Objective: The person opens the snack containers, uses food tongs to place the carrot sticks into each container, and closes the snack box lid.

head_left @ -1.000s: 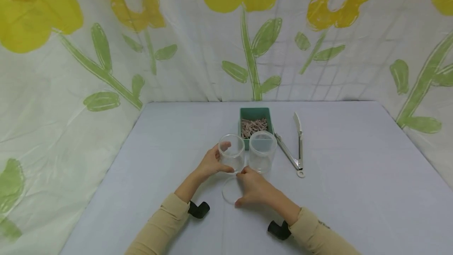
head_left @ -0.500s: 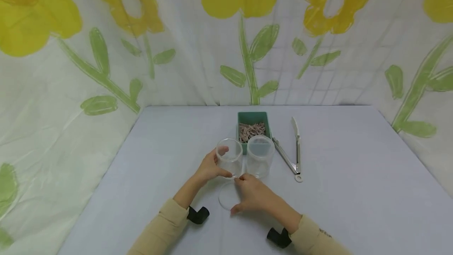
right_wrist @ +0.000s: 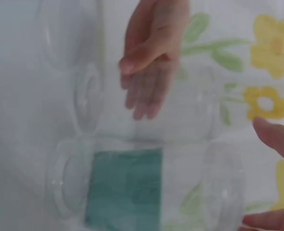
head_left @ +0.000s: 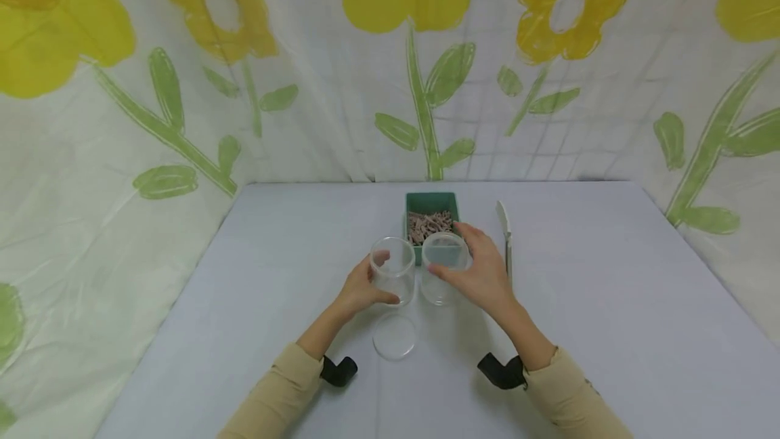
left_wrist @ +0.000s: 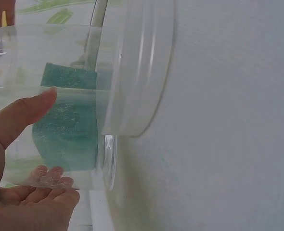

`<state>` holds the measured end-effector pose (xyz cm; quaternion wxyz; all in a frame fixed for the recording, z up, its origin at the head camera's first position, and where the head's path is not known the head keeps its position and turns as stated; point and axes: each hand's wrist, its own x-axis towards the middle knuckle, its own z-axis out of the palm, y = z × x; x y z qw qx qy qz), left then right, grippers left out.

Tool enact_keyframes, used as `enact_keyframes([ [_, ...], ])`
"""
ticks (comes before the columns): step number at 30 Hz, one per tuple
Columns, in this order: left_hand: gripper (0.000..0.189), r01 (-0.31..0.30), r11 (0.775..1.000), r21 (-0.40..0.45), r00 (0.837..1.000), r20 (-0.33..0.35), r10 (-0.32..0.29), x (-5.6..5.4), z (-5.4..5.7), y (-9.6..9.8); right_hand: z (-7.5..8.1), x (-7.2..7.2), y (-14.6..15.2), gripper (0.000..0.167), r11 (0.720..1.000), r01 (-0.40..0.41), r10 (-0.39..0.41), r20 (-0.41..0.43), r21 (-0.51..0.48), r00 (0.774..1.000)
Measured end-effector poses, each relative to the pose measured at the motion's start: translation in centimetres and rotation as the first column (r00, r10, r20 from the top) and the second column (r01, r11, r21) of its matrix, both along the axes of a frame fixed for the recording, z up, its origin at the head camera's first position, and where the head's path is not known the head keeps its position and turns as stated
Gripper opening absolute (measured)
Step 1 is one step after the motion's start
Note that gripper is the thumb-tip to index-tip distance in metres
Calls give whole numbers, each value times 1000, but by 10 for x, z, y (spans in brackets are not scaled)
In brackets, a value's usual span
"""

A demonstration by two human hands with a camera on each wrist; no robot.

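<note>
Table [head_left: 274,256], white, with a clear left jar [head_left: 399,276] and a clear right jar [head_left: 445,256] upright on it near the middle, one just beside the other. Left hand [head_left: 359,290] gripping the left jar, thumb and fingers on opposite sides of its wall. Right hand [head_left: 487,276] about the top of the right jar, thumb and fingers spread apart; firm contact impossible to tell. Flat in front of the left jar, a clear disc [head_left: 394,336]. Just behind the jars, a green tray [head_left: 429,202] of small brownish pieces [head_left: 426,223]. To the right, metal tongs [head_left: 508,249], partly hidden by the right hand.
</note>
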<state>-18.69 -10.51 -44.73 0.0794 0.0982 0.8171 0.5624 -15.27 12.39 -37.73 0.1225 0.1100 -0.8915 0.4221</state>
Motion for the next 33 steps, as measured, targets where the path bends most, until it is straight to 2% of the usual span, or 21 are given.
enact_keyframes([
  [3,86,5,1000,12,1000,10,-5,0,0,0,-3,-7,-1,100,996,10,-30,213,94,977],
  [5,91,10,1000,21,1000,24,-11,0,0,-1,-6,-10,-2,103,994,6,-34,253,110,967],
  [9,99,43,998,45,998,46,-45,-1,3,-6,-10,-12,-2,97,992,25,-53,227,126,973],
  [15,101,94,991,98,987,124,-106,5,21,-26,-12,-12,6,97,997,31,-47,223,76,974],
  [20,95,91,993,81,973,205,-106,16,31,-45,-10,-3,18,94,998,52,-58,227,32,972],
  [25,85,113,993,43,961,251,-121,25,36,-62,-7,3,33,89,999,42,-42,179,1,983],
  [29,76,177,982,64,951,245,-188,31,40,-74,-4,5,43,85,998,15,-6,151,-59,989],
  [31,72,238,968,81,938,238,-251,33,41,-77,-3,8,46,82,995,3,11,148,-97,989],
  [33,68,302,946,115,917,237,-322,35,43,-78,-2,10,49,80,989,-19,43,159,-150,986],
])
